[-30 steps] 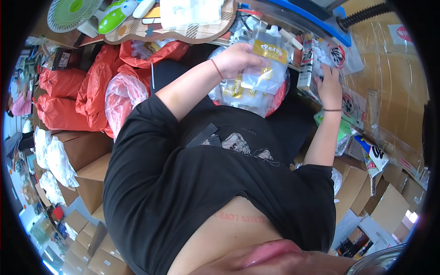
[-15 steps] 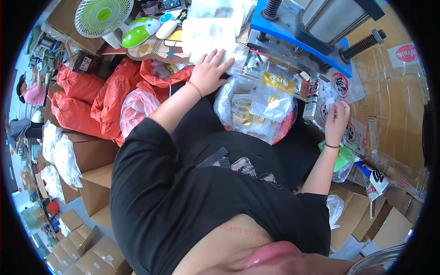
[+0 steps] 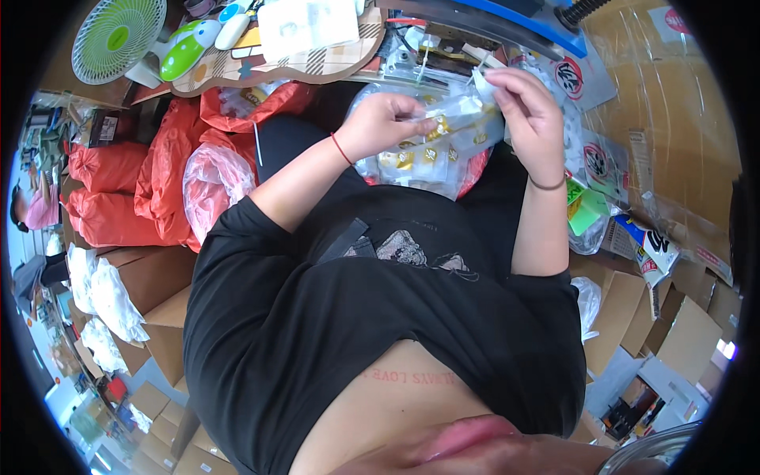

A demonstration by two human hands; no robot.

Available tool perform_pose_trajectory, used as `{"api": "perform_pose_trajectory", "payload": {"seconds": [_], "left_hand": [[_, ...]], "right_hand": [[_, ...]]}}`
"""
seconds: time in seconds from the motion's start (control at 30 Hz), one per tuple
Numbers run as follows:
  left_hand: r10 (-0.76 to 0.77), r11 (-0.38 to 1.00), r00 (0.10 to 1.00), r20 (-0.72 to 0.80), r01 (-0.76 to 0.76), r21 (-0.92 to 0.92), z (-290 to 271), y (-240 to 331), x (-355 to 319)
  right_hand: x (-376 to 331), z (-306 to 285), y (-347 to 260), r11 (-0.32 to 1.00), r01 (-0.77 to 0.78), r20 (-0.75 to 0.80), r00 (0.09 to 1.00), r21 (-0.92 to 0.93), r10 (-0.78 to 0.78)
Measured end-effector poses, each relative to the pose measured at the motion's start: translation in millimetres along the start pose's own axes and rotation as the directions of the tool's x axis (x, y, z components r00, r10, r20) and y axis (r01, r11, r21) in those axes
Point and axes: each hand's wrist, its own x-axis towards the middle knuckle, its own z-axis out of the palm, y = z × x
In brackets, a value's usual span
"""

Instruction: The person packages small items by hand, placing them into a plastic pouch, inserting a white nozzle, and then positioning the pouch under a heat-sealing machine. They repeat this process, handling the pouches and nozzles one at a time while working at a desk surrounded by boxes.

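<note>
Over my lap, my left hand pinches one end of a clear plastic pouch with gold print. At the pouch's other end, the curled fingers of my right hand close on a small white piece. Whether that piece is part of the pouch or separate, I cannot tell. Below both hands sits a clear bag of several flat pouches with gold marks, with red plastic at its right side.
A blue-framed press stands beyond my hands. The scalloped table at far left holds white sheets and a green-white fan. Red bags lie left; a large cardboard box and a green container are right.
My left hand has left the white sheets on the table and now grips the pouch over my lap. My right hand has come leftward from the printed bags to the pouch. The view has shifted.
</note>
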Motion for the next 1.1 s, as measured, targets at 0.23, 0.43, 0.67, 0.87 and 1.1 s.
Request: {"api": "perform_pose_trajectory", "payload": {"seconds": [0.23, 0.43, 0.67, 0.87, 1.1], "left_hand": [[-0.091, 0.814, 0.978, 0.188, 0.182, -0.552, 30, 3, -1], [-0.033, 0.82, 0.95, 0.312, 0.204, -0.534, 41, 3, 6], [-0.147, 0.726, 0.924, 0.353, 0.343, -0.596, 47, 2, 6], [-0.127, 0.625, 0.92, 0.371, 0.365, -0.69, 58, 5, 9], [-0.139, 0.675, 0.912, 0.385, 0.372, -0.638, 57, 10, 13]], "right_hand": [[-13, -16, 9, 0.988, -0.141, 0.175, 0.976, 0.065, 0.128], [-10, -17, 11, 0.973, -0.174, 0.033, 0.985, 0.151, 0.171], [-16, -18, 20, 0.969, -0.242, 0.051, 0.97, 0.054, 0.239], [-22, -18, 23, 0.938, -0.317, 0.021, 0.948, 0.137, 0.318], [-24, -33, 34, 0.95, -0.31, 0.191, 0.935, 0.028, 0.299]]}}
